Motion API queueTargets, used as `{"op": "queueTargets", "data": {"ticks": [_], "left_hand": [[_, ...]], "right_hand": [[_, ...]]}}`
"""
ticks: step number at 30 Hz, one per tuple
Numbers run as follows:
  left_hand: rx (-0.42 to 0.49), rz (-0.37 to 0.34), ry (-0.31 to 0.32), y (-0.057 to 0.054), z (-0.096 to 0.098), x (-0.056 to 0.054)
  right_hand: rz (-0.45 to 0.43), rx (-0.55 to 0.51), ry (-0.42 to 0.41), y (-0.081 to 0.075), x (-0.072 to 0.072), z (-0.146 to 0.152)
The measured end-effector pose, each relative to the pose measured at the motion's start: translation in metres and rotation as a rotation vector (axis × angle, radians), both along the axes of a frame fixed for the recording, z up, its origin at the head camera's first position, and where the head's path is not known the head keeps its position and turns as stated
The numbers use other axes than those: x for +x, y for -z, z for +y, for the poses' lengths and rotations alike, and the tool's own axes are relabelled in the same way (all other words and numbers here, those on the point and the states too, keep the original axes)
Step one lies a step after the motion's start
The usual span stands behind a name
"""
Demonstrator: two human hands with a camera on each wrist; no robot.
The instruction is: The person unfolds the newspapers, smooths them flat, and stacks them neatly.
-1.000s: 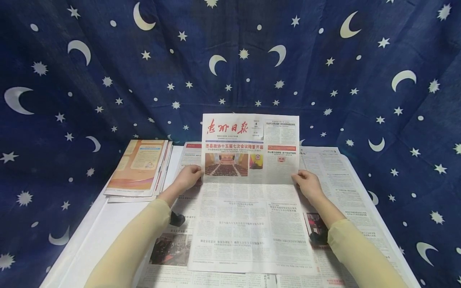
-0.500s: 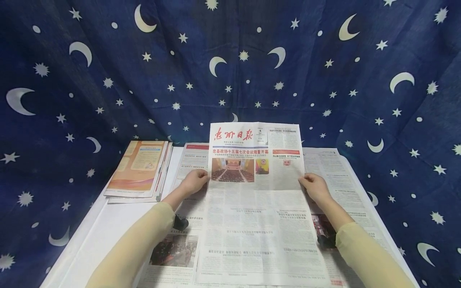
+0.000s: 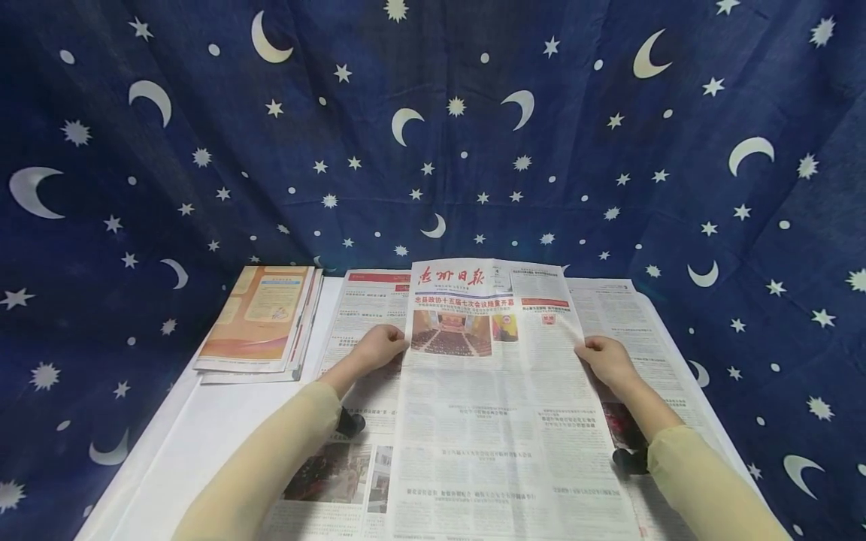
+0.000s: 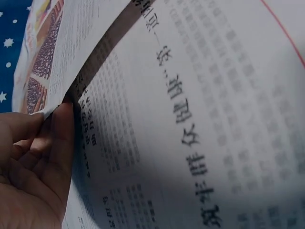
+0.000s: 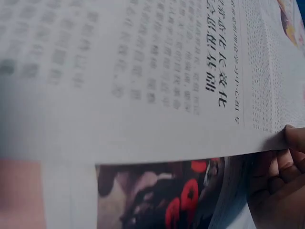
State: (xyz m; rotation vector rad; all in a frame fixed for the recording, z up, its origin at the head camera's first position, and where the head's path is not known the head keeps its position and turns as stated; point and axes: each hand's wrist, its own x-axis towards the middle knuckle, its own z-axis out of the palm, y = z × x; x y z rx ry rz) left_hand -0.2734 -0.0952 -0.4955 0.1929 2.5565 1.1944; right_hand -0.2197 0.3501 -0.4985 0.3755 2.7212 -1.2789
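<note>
A newspaper page with a red masthead and a hall photo near its top stretches between my hands. My left hand pinches its left edge beside the photo. At the opposite edge, my right hand pinches the paper between thumb and fingers. The left wrist view shows my left thumb and fingers nipping the paper's edge, with a gap above the sheet below. In the right wrist view, my right thumb lies on top of the edge and the other fingers are under it. The page's lower end runs out of the head view.
Other newspaper sheets lie spread under the held page on the white table. A stack of folded papers with an orange top one sits at the back left. A dark blue curtain with moons and stars hangs behind.
Both hands have moved right and slightly toward me, carrying the newspaper page. Its top edge has sunk lower, and the page's near end has passed out of the head view.
</note>
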Motion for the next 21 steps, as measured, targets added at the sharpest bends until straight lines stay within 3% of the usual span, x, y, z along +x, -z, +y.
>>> {"op": "queueTargets", "data": {"ticks": [5,13,21], "left_hand": [[-0.01,-0.01,0.004,-0.001,0.005,0.005],[-0.15,0.044,0.008,0.002,0.008,0.006],[-0.33,0.098,0.002,0.002,0.015,0.003]], "right_hand": [[-0.012,0.014,0.003,-0.002,0.003,0.004],[-0.012,0.046,0.014,0.003,0.006,0.005],[0.028,0.184,-0.027,0.005,0.005,0.003]]}}
